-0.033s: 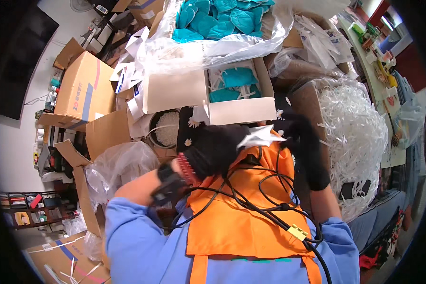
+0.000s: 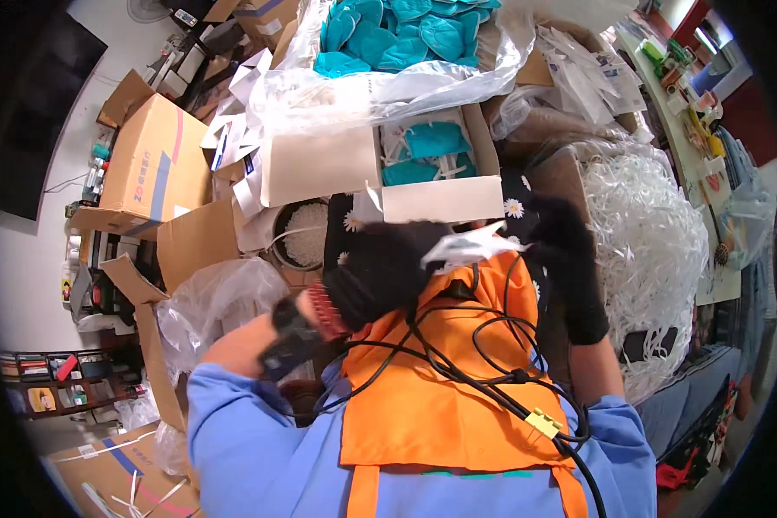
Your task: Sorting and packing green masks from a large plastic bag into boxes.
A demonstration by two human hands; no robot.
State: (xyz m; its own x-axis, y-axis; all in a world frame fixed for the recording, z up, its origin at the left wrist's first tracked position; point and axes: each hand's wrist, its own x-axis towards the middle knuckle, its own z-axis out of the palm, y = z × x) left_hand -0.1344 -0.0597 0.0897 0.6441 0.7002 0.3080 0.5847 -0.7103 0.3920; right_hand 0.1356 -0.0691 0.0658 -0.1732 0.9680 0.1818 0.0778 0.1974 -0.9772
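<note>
My left hand (image 2: 393, 263), in a black glove, is closed on a thin white crumpled piece (image 2: 470, 246), a small bag or sheet; I cannot make out which. It is held above the orange apron (image 2: 445, 388) on my lap. My right hand (image 2: 565, 246), also black-gloved, is smeared by motion at the right end of the white piece, and its fingers are hard to make out. Just beyond both hands stands an open white box (image 2: 443, 200) with folded teal masks (image 2: 436, 142) and white straps inside.
Teal mask pieces (image 2: 397, 34) fill a plastic-lined box at the back. White straps (image 2: 643, 233) heap in a carton on the right. A bowl of white pellets (image 2: 304, 237) and cardboard boxes (image 2: 160, 164) are at left. Black cables (image 2: 457, 367) cross the apron.
My left hand and the white piece have shifted slightly to the left. My right hand has moved a little, still blurred.
</note>
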